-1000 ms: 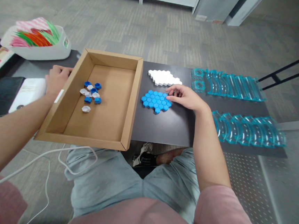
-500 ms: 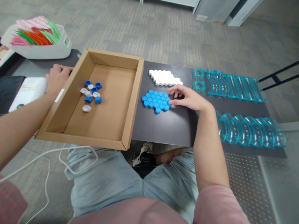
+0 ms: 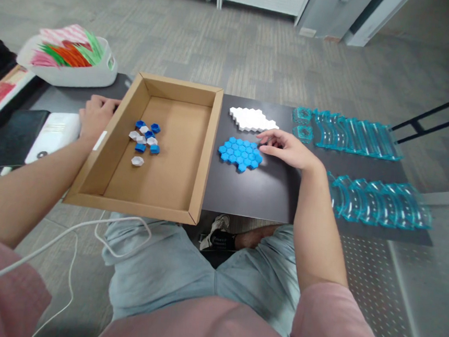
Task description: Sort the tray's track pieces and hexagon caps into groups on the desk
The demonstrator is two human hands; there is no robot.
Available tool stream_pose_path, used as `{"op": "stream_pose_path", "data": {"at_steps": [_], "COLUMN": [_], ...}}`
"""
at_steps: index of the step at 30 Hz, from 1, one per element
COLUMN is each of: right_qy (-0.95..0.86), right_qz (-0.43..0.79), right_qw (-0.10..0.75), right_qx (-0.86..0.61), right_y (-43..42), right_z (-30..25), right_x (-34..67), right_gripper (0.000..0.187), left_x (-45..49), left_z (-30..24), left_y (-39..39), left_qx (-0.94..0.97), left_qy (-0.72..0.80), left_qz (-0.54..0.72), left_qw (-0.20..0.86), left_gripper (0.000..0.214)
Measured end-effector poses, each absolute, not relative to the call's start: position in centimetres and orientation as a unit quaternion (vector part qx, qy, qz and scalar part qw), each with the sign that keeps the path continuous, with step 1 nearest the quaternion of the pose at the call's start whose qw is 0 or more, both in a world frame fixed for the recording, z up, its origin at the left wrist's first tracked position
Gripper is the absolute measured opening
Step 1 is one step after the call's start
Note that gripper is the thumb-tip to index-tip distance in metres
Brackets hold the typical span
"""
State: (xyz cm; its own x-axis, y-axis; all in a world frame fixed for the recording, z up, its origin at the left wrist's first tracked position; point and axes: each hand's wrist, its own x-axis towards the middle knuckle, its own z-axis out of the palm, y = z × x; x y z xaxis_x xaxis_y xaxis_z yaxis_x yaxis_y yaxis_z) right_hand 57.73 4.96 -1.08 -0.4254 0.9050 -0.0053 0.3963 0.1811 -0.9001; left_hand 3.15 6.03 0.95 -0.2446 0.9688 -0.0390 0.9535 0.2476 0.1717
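Observation:
A patch of joined blue hexagon tiles [image 3: 240, 153] lies on the dark table [image 3: 254, 192], with a patch of white hexagon tiles [image 3: 253, 119] just behind it. My right hand [image 3: 289, 149] rests at the right edge of the blue patch, fingers loosely spread and touching the tiles, holding nothing. A cardboard tray [image 3: 194, 150] on the left holds several loose blue and white hexagon tiles [image 3: 144, 141]. My left hand [image 3: 95, 115] rests curled against the tray's outer left wall.
Two rows of clear turquoise curved pieces [image 3: 349, 132] [image 3: 379, 201] lie on the table's right side. A white tub of coloured strips [image 3: 71, 58] stands at the far left. A black pad and white device [image 3: 52, 132] lie left of the tray. A white cable [image 3: 97, 231] crosses my lap.
My right hand has eased back a little from the top of the blue patch to its right edge. The camera view shifted slightly; the left hand stayed put.

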Motion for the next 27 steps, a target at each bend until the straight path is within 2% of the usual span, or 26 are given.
{"op": "stream_pose_path", "data": {"at_steps": [6,8,11,14,20,23,27], "right_qy": [-0.689,-0.72,-0.816,-0.914,-0.973,-0.973,-0.975], "right_qz": [0.407,0.383,0.35,0.292,0.057,0.021,0.044], "right_qw": [0.405,0.401,0.315,0.177,-0.043,-0.082,-0.058], "right_qx": [-0.442,-0.416,-0.335,-0.217,-0.22,-0.214,-0.212], "right_y": [3.7,3.1,2.1,1.2,0.6,0.6,0.7], "right_z": [0.8,2.3,4.7,6.3,6.2,6.0,5.9], "right_x": [55.5,52.7,45.9,37.5,25.8,24.3,24.5], "right_gripper": [0.049,0.047,0.037,0.023,0.023,0.021,0.019], "left_x": [3.4,3.2,2.8,2.7,2.6,2.4,2.2], "left_z": [1.4,1.3,1.0,0.6,0.3,0.3,0.1], "left_y": [5.3,5.2,5.1,5.1,5.0,4.9,5.0], "left_qx": [0.625,0.629,0.636,0.639,0.645,0.661,0.661], "left_qy": [0.772,0.766,0.759,0.756,0.751,0.734,0.735], "left_qz": [0.077,0.088,0.103,0.108,0.125,0.128,0.127], "left_qw": [0.091,0.093,0.091,0.088,0.07,0.084,0.08], "left_gripper": [0.065,0.064,0.062,0.06,0.059,0.064,0.065]}}
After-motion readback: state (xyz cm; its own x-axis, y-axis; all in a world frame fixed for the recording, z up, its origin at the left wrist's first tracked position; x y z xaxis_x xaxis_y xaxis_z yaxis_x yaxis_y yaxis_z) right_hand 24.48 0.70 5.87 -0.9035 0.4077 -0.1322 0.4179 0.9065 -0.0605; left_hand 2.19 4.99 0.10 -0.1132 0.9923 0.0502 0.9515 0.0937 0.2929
